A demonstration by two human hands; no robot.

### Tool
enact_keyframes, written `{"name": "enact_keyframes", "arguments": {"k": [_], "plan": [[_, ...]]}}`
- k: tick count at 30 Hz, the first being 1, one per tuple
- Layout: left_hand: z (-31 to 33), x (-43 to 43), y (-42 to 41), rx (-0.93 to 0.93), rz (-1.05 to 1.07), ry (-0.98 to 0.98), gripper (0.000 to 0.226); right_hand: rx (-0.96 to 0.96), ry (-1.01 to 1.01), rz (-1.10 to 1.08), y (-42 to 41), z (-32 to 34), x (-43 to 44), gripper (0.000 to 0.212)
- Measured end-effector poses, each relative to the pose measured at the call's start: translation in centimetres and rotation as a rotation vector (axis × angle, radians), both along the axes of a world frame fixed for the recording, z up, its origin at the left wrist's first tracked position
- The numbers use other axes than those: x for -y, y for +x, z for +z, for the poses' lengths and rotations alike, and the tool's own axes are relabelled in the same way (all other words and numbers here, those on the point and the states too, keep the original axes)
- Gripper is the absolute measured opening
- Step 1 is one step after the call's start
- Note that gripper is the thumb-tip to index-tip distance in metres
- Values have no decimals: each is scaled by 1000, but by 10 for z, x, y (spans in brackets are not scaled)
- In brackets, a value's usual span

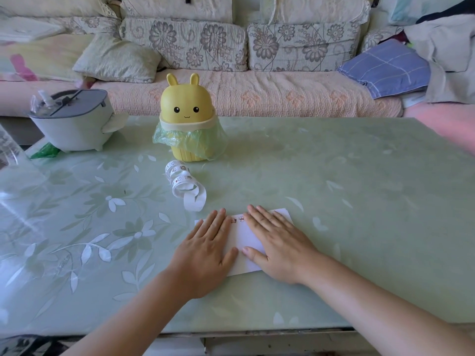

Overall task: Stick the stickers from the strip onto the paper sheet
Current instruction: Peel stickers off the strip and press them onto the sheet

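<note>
Paper sheet (243, 236) (near table (359, 201) edge), both hands flat

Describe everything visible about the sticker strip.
The sticker strip is a white paper band, curled into loose loops, with small stickers on its far coils and a blank near end. It lies on the green table before the yellow bunny bin, beyond the paper sheet. Left hand and right hand are clear of it.

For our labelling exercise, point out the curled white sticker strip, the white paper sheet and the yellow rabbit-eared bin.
Curled white sticker strip (181, 180): head view, middle coil.
White paper sheet (242, 238): head view, bare middle.
Yellow rabbit-eared bin (185, 102): head view, lid front.
</note>
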State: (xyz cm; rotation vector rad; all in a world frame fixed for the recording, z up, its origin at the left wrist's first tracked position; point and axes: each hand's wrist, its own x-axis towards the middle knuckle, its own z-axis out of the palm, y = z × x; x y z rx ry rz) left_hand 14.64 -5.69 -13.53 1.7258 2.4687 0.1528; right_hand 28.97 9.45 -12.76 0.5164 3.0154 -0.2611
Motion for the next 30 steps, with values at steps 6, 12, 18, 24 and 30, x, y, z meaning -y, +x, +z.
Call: {"name": "enact_keyframes", "arguments": {"k": [6, 12, 18, 24, 30], "plan": [[-1, 11, -2, 30, 103, 17, 90, 33, 6, -54, -4, 3, 3, 91], [14, 10, -17, 151, 168, 204, 59, -36, -31, -115, -19, 26, -3, 59], [37, 9, -50, 198, 318, 637, 17, -257, -89, -184, -50, 42, 3, 36], [43, 7, -78, 445, 642, 520, 24, -361, -361, -306, -90, 46, 19, 21], [44, 0, -84, 548, 644, 424, 23, -342, -518, -368, -118, 38, 29, 20]]}}
